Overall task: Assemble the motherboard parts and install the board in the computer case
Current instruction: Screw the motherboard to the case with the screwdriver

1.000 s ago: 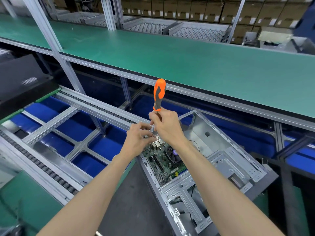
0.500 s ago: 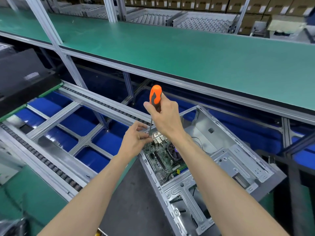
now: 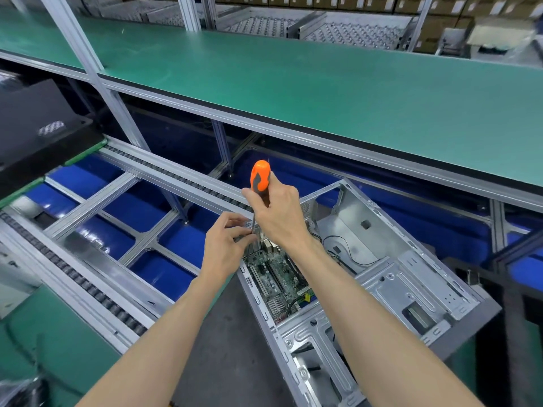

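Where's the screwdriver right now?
Head view, centre: the screwdriver stands upright in the right hand, over the motherboard's far corner; left hand steadies its shaft.

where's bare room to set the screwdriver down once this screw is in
The long green shelf beyond the computer case is bare. Crowded: the motherboard corner, where the right hand grips the screwdriver and the left hand steadies its shaft.
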### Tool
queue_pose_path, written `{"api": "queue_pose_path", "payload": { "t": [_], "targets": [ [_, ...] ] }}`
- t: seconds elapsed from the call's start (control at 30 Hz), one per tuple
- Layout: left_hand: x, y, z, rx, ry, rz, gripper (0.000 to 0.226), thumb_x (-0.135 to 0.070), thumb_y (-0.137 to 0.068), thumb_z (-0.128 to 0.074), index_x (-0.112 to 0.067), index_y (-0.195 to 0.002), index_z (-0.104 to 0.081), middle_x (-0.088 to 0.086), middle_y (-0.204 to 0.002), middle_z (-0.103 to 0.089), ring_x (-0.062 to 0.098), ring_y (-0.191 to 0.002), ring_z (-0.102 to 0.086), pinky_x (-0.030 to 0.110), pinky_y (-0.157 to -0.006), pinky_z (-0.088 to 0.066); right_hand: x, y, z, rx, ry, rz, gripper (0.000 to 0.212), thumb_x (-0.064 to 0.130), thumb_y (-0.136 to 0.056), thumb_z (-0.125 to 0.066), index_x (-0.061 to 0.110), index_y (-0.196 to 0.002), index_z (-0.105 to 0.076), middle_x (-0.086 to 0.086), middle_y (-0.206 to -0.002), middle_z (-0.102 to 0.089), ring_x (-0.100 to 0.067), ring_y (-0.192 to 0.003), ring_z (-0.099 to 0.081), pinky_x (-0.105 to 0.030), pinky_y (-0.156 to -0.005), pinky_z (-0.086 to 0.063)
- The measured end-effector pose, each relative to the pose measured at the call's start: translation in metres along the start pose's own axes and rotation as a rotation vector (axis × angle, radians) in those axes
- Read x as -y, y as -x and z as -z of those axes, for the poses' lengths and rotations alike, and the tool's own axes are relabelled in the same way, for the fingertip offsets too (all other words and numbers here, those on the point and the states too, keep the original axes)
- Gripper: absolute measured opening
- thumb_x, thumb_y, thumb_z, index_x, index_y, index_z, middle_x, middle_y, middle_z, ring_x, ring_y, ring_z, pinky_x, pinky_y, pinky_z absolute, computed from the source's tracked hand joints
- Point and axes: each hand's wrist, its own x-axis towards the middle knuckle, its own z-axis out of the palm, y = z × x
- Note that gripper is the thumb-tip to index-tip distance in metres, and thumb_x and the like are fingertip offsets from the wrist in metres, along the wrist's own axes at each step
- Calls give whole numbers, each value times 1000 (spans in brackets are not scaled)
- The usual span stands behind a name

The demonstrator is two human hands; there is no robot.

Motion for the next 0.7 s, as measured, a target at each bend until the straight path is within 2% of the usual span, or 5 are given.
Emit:
{"api": "queue_pose_path", "payload": {
  "t": [0.2, 0.3, 0.47, 0.5, 0.7],
  "targets": [
    [2, 0, -2, -23, 53, 62, 11, -15, -77, -84, -10, -85, -78, -17, -99, -58, -5, -91, -58, 3, -76, -42, -2, 0, -3, -1, 8, 10, 24, 31, -97, -60, 22, -79, -45, 12, -56, -44, -3, -55, -48, -12, -56, -35],
    [2, 1, -2, -26, 90, 94, 18, -14, -76, -85, -14, -91, -73, -22, -94, -59, -6, -90, -60, 5, -74, -45, -2, -1, -4, 6, 10, 10, 24, 32, -97, -60, 22, -80, -46, 12, -56, -44, -4, -55, -48, -14, -56, -35],
    [-4, 4, 1, -33, 149, 129, 42, -15, -76, -86, -42, -86, -55, -13, -93, -66, 2, -85, -66, 13, -72, -52, -1, -2, -5, 25, 12, 11, 24, 31, -96, -60, 21, -80, -47, 12, -56, -45, -4, -55, -48, -13, -56, -35],
    [-4, 4, 1, -36, 145, 127, 42, -15, -76, -85, -43, -84, -56, -13, -93, -65, 4, -85, -67, 14, -72, -52, 0, -3, -5, 30, 16, 12, 24, 31, -96, -61, 21, -80, -46, 12, -56, -45, -4, -55, -48, -12, -56, -35],
    [1, 4, 0, -38, 137, 144, 25, -11, -76, -84, -13, -96, -69, -19, -92, -64, -3, -87, -63, 7, -72, -47, 0, -3, -7, 47, 22, 10, 24, 31, -97, -61, 22, -80, -45, 12, -57, -43, -2, -57, -48, -12, -57, -35]
  ]
}}
